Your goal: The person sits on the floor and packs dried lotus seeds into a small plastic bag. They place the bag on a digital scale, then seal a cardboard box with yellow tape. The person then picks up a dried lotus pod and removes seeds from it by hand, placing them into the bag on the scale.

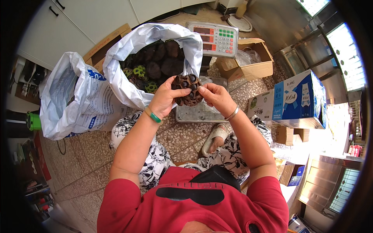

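A dried brown lotus seed pod point(188, 99) with dark round seeds in its holes is held up in front of me. My left hand point(166, 95) is closed around its left side, the thumb lying across its face. At the pod's right edge, the thumb and fingers of my right hand point(217, 98) are pinched together; whether a loose seed sits between them is hidden. Just behind stands an open white woven sack point(116, 58), with dark brown pods point(155, 70) and several green perforated pieces point(140, 71) inside.
A second white sack point(58, 105) stands at the left. Beyond my hands is a scale with a keypad display point(221, 39) and a metal platform point(194, 115). An open cardboard box point(248, 68) holds clear plastic. A blue and white carton point(299, 99) stands at the right.
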A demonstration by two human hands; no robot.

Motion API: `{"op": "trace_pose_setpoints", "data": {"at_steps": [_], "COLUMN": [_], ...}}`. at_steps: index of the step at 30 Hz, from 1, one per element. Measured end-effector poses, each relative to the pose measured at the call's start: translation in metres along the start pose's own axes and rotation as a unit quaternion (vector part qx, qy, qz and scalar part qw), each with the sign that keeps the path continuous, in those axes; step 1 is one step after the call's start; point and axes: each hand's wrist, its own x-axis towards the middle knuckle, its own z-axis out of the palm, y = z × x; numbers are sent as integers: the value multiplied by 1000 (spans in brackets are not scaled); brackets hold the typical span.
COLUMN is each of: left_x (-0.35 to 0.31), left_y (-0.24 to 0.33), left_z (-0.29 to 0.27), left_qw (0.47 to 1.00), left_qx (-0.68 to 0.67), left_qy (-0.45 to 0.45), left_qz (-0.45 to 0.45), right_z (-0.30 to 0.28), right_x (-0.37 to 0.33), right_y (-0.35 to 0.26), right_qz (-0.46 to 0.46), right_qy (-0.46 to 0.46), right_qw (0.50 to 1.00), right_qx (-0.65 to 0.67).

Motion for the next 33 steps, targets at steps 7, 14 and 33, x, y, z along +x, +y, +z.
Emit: {"op": "trace_pose_setpoints", "data": {"at_steps": [7, 14, 33], "left_x": [3, 5, 1], "left_y": [1, 0, -10], "left_z": [-2, -8, 1], "left_qw": [997, 997, 1000], "left_qx": [-39, -33, -12], "left_qy": [-39, 9, 2], "left_qz": [-62, -66, 2], "right_z": [-15, -9, -2], "right_x": [-5, -4, 6], "right_y": [-9, -5, 12], "right_qz": [102, 115, 73], "right_qy": [-156, -61, -85], "right_qw": [962, 972, 975], "right_qx": [199, 198, 191]}}
